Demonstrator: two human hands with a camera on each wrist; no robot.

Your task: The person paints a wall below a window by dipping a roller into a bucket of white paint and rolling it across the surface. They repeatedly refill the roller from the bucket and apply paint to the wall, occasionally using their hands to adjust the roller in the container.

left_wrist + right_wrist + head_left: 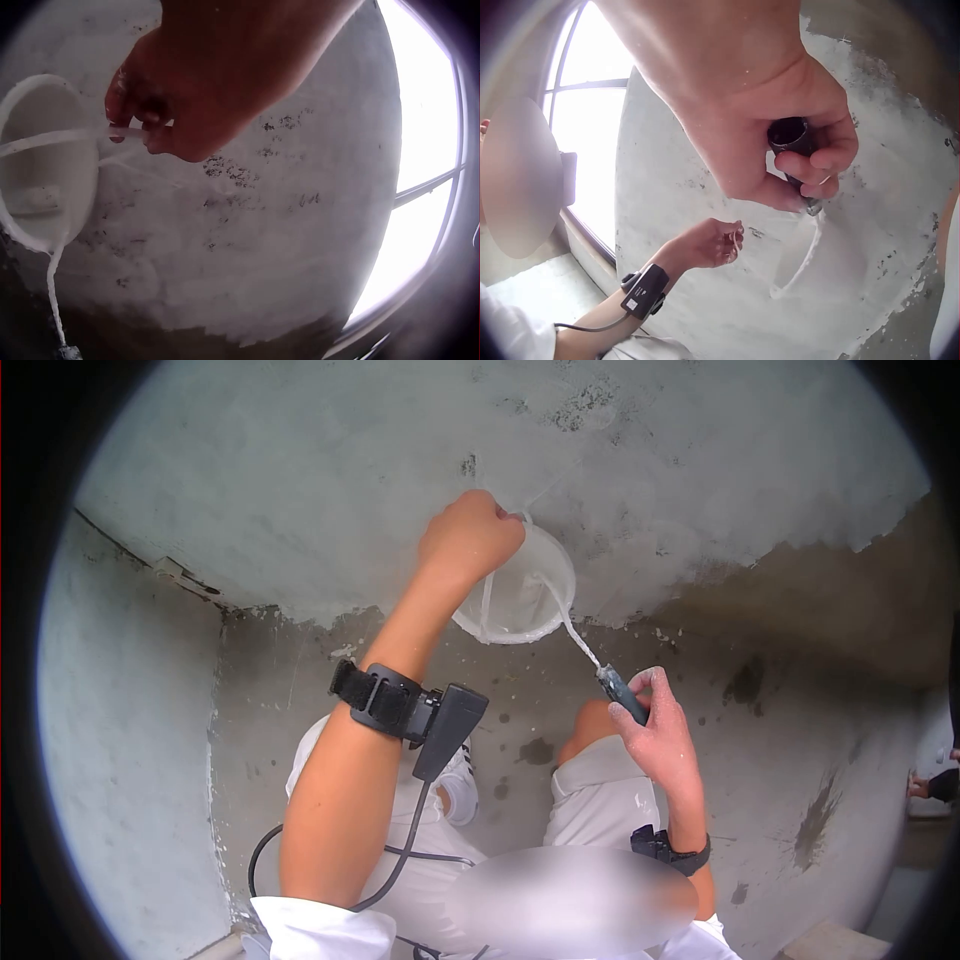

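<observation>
A white bucket stands low against the pale coated wall, its open top facing up to me. My left hand is at its far side, pinching the white bail handle between thumb and fingers. My right hand grips the dark handle of a tool, nearer to my body. From that handle a thin rod, thickly coated in white, runs over the rim into the bucket. The tool's far end lies inside, its kind unclear. White smears mark the right fingers.
Behind the bucket, the wall carries a pale coat with dark patches and a ragged lower edge. A side wall rises at left. My shoe and knees are close below. A bright window and another person's hand are off to the side.
</observation>
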